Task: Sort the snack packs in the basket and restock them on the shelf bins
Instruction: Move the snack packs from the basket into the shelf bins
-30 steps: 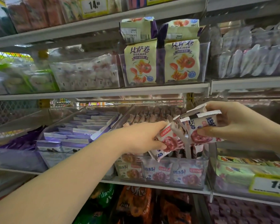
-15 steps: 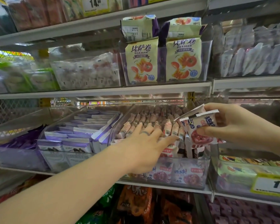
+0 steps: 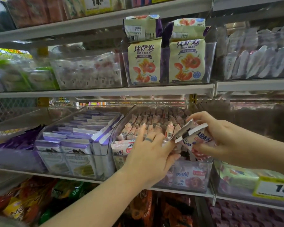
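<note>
The right hand (image 3: pixel 223 140) has its grip closed on a few small white-and-pink snack packs (image 3: pixel 196 136), pinched between thumb and curled fingers and held tilted just over the right end of a clear plastic bin (image 3: pixel 203 185) on the middle grey metal shelf (image 3: pixel 179 190). The left hand (image 3: pixel 152 154) reaches in from below with no grip on anything: its fingers lie straight and flat on the upright rows of matching pink packs (image 3: pixel 154 121) that fill the bin, the thumb spread towards the right hand, a dark band on one finger. The two hands are near each other, and I cannot tell whether they touch. Just left of this bin stands a second clear bin of purple-and-white flat packs (image 3: pixel 75 145). On the shelf above, cream bags printed with red curls and "BISAJUAN" (image 3: pixel 144 63) stand in their own clear bin. A yellow price tag (image 3: pixel 275 189) hangs at the lower right.
</note>
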Demonstrator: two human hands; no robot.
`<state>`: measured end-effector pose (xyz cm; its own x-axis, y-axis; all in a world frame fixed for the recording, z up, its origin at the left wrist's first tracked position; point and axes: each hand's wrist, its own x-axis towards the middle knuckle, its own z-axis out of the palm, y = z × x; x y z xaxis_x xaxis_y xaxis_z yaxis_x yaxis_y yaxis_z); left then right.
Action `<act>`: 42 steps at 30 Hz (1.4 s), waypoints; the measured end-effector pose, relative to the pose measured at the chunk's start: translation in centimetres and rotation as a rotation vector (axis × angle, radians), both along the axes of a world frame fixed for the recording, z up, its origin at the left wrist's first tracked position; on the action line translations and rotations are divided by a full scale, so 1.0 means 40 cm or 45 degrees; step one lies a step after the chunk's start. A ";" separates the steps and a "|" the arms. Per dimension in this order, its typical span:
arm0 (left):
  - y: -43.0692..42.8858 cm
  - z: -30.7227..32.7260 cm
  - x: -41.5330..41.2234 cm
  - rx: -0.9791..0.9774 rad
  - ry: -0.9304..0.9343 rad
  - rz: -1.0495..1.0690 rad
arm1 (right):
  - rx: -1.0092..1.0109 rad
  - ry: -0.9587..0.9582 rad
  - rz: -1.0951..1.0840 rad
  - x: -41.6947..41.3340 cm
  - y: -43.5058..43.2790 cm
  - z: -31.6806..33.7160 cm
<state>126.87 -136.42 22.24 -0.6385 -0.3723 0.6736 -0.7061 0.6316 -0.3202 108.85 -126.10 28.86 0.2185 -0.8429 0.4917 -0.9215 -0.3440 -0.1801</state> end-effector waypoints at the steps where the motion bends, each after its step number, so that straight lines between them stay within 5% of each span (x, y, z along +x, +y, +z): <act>1: -0.006 -0.001 0.004 0.001 -0.003 0.023 | -0.002 0.075 -0.050 0.003 -0.006 -0.003; 21: -0.030 -0.008 0.037 -0.131 0.027 0.077 | -0.017 1.163 -0.295 0.039 -0.082 -0.013; 36: -0.038 -0.015 0.046 -0.008 -0.017 0.049 | 0.020 1.037 -0.455 0.043 -0.111 -0.089; 42: -0.041 -0.005 0.056 0.137 -0.086 -0.031 | 0.465 0.781 -0.368 0.043 -0.077 -0.002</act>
<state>129.11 -138.05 22.05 -0.6909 -0.4236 0.5858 -0.6691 0.6816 -0.2963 110.57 -129.17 28.79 0.1082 -0.9936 0.0333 -0.9374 -0.0909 0.3361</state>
